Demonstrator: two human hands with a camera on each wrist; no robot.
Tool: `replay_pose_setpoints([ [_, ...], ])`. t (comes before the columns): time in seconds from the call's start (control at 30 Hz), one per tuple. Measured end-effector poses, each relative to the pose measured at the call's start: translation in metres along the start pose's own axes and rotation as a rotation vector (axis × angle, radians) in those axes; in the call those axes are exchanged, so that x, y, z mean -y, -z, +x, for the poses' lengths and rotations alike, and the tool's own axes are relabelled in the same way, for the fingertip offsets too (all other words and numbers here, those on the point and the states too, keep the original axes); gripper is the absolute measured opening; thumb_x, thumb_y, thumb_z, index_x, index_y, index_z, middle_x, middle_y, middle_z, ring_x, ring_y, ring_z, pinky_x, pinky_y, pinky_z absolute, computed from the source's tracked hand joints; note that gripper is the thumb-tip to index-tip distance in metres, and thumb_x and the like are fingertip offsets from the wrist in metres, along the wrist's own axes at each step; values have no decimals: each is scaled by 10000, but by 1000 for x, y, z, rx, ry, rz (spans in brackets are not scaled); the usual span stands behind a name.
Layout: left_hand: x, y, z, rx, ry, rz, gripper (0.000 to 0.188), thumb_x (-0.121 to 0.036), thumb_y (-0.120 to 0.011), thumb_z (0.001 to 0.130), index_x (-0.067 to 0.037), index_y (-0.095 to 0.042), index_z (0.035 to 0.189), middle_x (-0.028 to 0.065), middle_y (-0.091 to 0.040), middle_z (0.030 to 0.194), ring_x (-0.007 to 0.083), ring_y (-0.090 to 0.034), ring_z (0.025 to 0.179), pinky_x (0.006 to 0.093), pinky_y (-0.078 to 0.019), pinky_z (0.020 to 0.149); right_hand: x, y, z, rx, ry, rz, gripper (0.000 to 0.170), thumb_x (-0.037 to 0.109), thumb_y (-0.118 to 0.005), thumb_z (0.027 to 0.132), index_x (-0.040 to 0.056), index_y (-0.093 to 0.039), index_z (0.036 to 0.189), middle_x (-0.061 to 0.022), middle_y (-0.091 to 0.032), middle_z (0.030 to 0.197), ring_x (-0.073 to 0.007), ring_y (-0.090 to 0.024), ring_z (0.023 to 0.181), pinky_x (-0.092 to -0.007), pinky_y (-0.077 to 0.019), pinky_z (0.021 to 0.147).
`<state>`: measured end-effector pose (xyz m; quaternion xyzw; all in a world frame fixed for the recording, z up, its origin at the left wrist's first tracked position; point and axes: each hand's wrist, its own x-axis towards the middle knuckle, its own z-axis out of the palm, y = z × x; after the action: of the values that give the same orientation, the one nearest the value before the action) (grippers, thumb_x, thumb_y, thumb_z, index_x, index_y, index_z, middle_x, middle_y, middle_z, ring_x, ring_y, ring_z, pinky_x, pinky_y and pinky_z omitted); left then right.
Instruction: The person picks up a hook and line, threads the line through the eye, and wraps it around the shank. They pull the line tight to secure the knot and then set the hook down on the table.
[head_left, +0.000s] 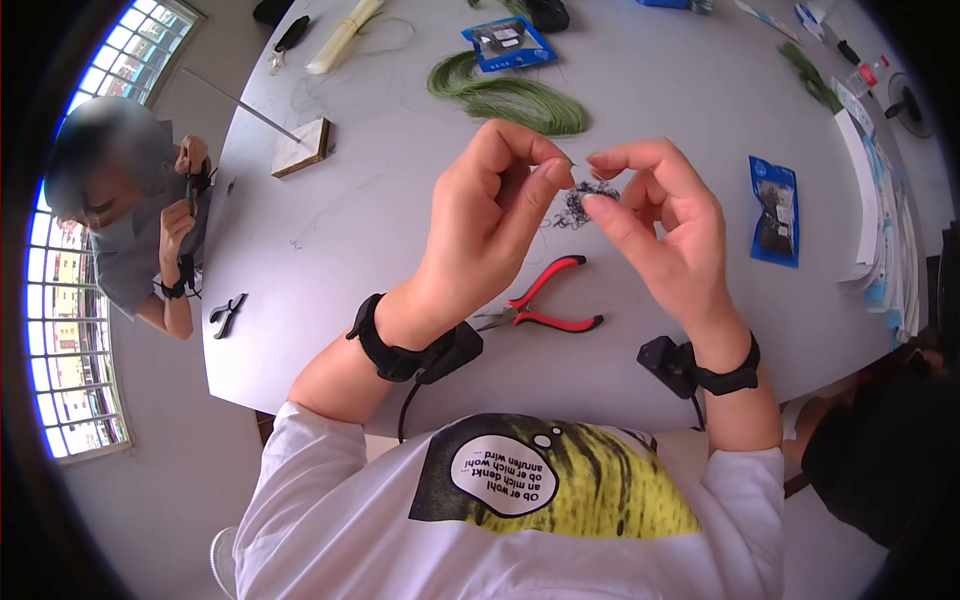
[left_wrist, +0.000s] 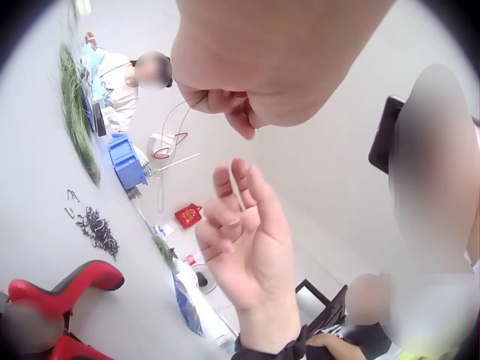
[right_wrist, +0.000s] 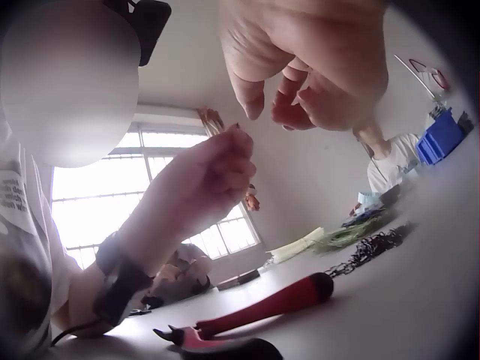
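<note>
Thumb and forefinger of the left hand (head_left: 485, 215) pinch a tiny dark piece; in the left wrist view a thin strand (left_wrist: 166, 116) curves from the fingers of that hand (left_wrist: 277, 64). Facing it, the right hand (head_left: 668, 225) has its thumb and forefinger apart, with nothing seen between them; the right wrist view shows this hand (right_wrist: 311, 64) above the left one (right_wrist: 196, 191). The hands do not touch. Below them on the table lies a tangled pile of small black pieces (head_left: 576, 212). Red-handled pliers (head_left: 545, 316) lie nearer the body, their handles spread.
Beyond the hands lie a bundle of green strands (head_left: 515, 105) and a blue packet (head_left: 508, 43). Another blue packet (head_left: 775, 210) is at the right. A block with a rod (head_left: 300, 148) and small black pliers (head_left: 228, 315) are at the left, near another person (head_left: 135, 210).
</note>
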<state>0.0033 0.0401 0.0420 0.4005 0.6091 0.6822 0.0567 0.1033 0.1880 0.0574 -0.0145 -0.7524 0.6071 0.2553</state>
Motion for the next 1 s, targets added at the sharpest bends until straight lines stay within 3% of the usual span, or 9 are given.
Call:
replay_pose_setpoints([
  [0.07, 0, 0, -3, 42, -16, 73, 95, -49, -617, 928, -2, -539, 952, 17, -605, 765, 49, -467, 612, 206, -400, 556, 1, -2, -2, 23, 123, -101, 188, 59, -720, 798, 32, -627, 959, -35, -637, 915, -39, -473, 534, -198, -380, 489],
  [0.2, -1, -4, -3, 61, -96, 179, 98, -27, -653, 890, -11, -560, 916, 11, -591, 741, 56, -386, 559, 222, -333, 494, 2, -2, -3, -6, 129, -142, 126, 50, -705, 808, 28, -634, 910, -24, -645, 869, -38, -474, 530, -200, -373, 477],
  [0.43, 0, -5, -5, 37, -82, 151, 107, -18, -668, 878, -13, -566, 912, 7, -584, 734, 55, -400, 565, 215, -343, 503, -3, -1, -3, -42, 157, -128, 36, 10, -668, 829, 25, -639, 845, 0, -647, 788, -27, -453, 526, -194, -355, 474],
  [0.7, 1, -5, -4, 38, -118, 112, 104, 16, -667, 873, -7, -571, 905, 32, -606, 793, 64, -531, 642, 207, -424, 554, -1, 1, -2, -43, 153, -129, 36, 8, -669, 830, 28, -640, 832, 8, -642, 762, -20, -433, 522, -189, -342, 473],
  [1.0, 2, -2, -3, 57, -158, 185, 119, 32, -684, 844, -23, -589, 889, 16, -604, 794, 68, -438, 575, 219, -356, 502, -2, 1, -2, -26, 170, -138, 42, 12, -662, 842, 31, -627, 831, 12, -623, 751, -21, -427, 526, -191, -338, 475],
])
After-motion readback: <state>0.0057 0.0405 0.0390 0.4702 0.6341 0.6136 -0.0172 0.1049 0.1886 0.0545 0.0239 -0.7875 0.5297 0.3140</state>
